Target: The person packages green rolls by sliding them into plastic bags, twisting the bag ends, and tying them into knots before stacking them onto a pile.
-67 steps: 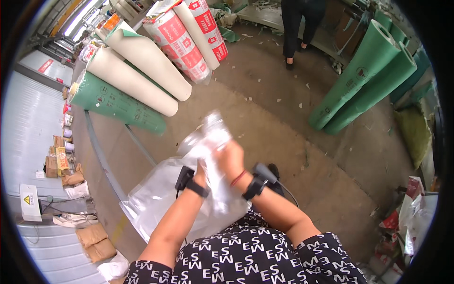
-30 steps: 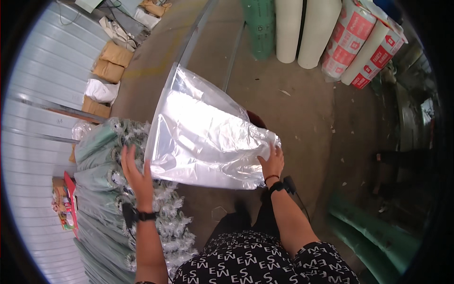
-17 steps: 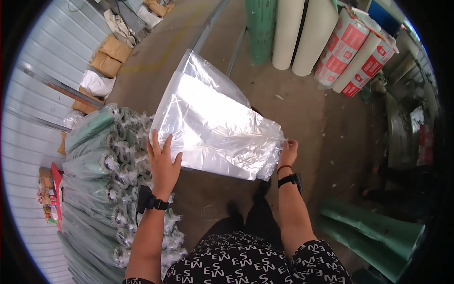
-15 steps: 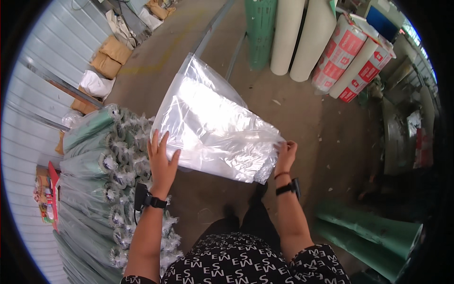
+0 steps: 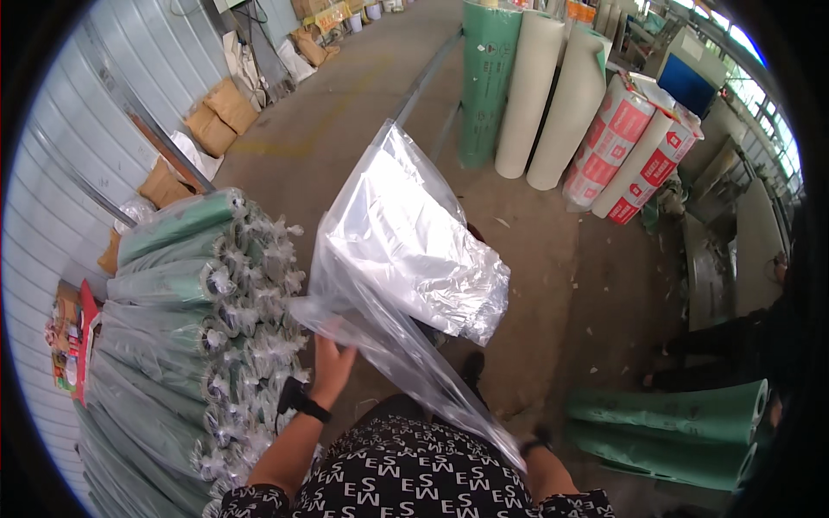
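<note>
A stack of clear plastic bags [image 5: 401, 233], shiny and crinkled along its right edge, lies in front of me. From its near left side a loose sheet of clear plastic [image 5: 414, 358] stretches diagonally towards my body. My left hand [image 5: 334, 358] is at the sheet's left end, its fingertips partly veiled by the film and its thumb on the near side, seemingly gripping it. Down by my right hip, my right hand [image 5: 533, 445] holds the sheet's other end; its fingers are blurred and mostly hidden. What supports the stack is mostly covered.
Plastic-wrapped green rolls [image 5: 164, 319] are piled close on my left. Upright green [image 5: 490, 86] and cream rolls [image 5: 522, 104] stand ahead, beside red-and-white wrapped rolls [image 5: 609, 138]. More green rolls [image 5: 673, 414] lie at lower right. Brown sacks [image 5: 229, 108] rest along the metal wall.
My right hand has moved from the stack's right corner down to my hip, drawing the sheet along. My left hand has come nearer my body. The view has tilted up.
</note>
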{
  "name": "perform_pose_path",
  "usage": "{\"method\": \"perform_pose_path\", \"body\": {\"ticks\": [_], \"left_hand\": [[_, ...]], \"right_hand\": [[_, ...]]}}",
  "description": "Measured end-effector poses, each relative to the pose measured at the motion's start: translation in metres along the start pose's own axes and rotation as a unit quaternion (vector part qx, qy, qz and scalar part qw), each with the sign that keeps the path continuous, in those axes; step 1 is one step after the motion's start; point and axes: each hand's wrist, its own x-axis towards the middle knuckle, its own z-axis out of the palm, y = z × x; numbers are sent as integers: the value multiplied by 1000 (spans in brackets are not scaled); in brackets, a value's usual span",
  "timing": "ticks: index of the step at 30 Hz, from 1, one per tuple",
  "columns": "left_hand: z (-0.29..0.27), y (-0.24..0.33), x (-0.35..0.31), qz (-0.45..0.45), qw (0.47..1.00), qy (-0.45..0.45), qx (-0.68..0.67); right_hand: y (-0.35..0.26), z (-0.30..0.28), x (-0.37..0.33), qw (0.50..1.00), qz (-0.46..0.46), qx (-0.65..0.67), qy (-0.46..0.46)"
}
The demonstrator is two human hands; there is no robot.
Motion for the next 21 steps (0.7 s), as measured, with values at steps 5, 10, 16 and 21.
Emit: {"method": "perform_pose_path", "body": {"ticks": [5,10,16,21], "left_hand": [[-17,35,-21,79,994,-76,-13],[-25,107,-29,17,942,-303,-145],[-25,210,-67,155,922,-277,-222],[21,250,-85,318,881,-320,-142]], "right_hand": [[50,19,-131,989,113,-1,-96],[-86,-39,-173,941,-168,30,292],[-214,-126,-283,802,-362,249,403],[-172,-122,-382,780,-432,187,413]]}}
